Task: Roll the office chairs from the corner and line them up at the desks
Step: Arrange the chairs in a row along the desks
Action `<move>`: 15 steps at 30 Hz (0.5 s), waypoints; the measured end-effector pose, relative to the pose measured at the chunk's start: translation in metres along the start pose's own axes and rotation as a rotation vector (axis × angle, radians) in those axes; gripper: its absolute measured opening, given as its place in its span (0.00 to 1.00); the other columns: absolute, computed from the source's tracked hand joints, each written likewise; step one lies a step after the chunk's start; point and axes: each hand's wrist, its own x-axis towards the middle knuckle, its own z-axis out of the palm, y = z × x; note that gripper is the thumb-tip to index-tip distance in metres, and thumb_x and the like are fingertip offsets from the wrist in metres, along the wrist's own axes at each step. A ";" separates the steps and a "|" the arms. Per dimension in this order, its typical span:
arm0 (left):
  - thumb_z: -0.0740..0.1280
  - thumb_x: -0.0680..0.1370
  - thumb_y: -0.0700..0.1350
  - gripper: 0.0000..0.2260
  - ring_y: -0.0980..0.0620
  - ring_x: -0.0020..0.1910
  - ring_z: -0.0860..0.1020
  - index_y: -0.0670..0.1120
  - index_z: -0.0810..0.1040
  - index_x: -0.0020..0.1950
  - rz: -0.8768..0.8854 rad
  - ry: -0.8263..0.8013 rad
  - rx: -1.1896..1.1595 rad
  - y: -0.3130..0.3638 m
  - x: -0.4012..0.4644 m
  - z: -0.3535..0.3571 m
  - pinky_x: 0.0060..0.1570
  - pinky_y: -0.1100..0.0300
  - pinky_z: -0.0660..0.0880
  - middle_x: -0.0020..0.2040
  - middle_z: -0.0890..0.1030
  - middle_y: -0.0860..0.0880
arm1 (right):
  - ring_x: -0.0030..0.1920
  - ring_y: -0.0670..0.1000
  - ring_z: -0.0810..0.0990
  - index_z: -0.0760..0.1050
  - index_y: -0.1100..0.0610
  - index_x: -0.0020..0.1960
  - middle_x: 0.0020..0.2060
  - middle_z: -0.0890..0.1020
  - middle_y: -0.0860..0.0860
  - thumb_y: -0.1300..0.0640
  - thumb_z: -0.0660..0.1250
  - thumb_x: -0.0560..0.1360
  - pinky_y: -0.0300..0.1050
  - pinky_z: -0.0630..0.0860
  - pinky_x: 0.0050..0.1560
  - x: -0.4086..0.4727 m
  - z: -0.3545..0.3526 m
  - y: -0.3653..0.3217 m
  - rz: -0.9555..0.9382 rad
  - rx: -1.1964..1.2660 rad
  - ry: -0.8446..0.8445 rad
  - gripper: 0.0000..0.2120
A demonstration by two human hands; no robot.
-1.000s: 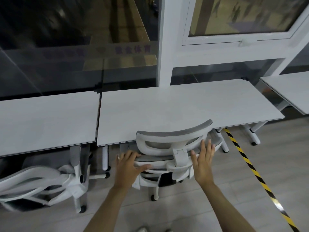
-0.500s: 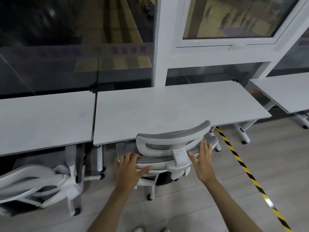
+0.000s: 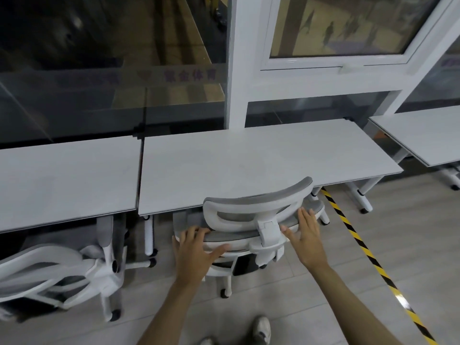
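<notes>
A white office chair (image 3: 258,202) with grey mesh stands at the front edge of the middle desk (image 3: 249,158), its seat partly under the top. My left hand (image 3: 196,250) grips the left part of the backrest's top edge, fingers over it and thumb on the near side. My right hand (image 3: 306,235) presses flat against the right part of the backrest with straight fingers. A second white chair (image 3: 62,275) sits at the left desk (image 3: 62,175), its back towards me.
A third desk (image 3: 423,135) stands at the right. Black and yellow tape (image 3: 361,245) runs diagonally across the wood floor right of the chair. Glass panels and a white window frame (image 3: 236,70) rise behind the desks. My shoes (image 3: 261,329) show at the bottom.
Both hands have stayed on the chair's backrest. The desks have slid slightly left in view, and my shoes have come further into view at the bottom.
</notes>
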 end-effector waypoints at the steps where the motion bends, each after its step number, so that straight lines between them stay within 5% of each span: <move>1: 0.61 0.68 0.80 0.35 0.50 0.59 0.73 0.53 0.80 0.57 0.001 0.015 -0.010 0.000 -0.003 0.001 0.63 0.37 0.71 0.58 0.76 0.54 | 0.81 0.42 0.42 0.52 0.54 0.83 0.82 0.53 0.44 0.31 0.63 0.75 0.50 0.49 0.81 0.001 -0.004 0.005 -0.018 -0.007 0.007 0.46; 3: 0.62 0.68 0.80 0.35 0.50 0.57 0.73 0.52 0.80 0.56 0.003 0.045 -0.029 0.002 -0.006 0.004 0.61 0.39 0.73 0.56 0.77 0.54 | 0.81 0.42 0.46 0.54 0.54 0.82 0.81 0.56 0.44 0.27 0.64 0.73 0.51 0.53 0.80 0.007 -0.016 0.015 -0.083 0.001 -0.003 0.48; 7: 0.68 0.66 0.77 0.34 0.51 0.59 0.73 0.52 0.81 0.57 -0.022 0.112 -0.092 0.008 -0.004 0.003 0.62 0.44 0.73 0.58 0.77 0.54 | 0.71 0.29 0.54 0.58 0.47 0.79 0.71 0.61 0.30 0.28 0.68 0.70 0.34 0.53 0.73 0.038 -0.045 0.020 -0.277 0.016 -0.092 0.45; 12: 0.76 0.63 0.71 0.36 0.57 0.77 0.59 0.57 0.76 0.67 -0.217 0.117 -0.273 0.015 -0.008 0.007 0.71 0.49 0.66 0.76 0.65 0.57 | 0.78 0.45 0.55 0.52 0.47 0.82 0.79 0.58 0.42 0.26 0.69 0.69 0.55 0.60 0.77 0.090 -0.049 0.072 -0.232 0.071 -0.208 0.51; 15: 0.78 0.65 0.61 0.36 0.55 0.80 0.56 0.59 0.72 0.72 -0.381 0.298 -0.305 0.041 -0.024 0.019 0.74 0.47 0.64 0.80 0.61 0.54 | 0.79 0.47 0.56 0.55 0.46 0.82 0.78 0.59 0.42 0.29 0.71 0.69 0.54 0.60 0.78 0.118 -0.056 0.095 -0.265 0.139 -0.358 0.50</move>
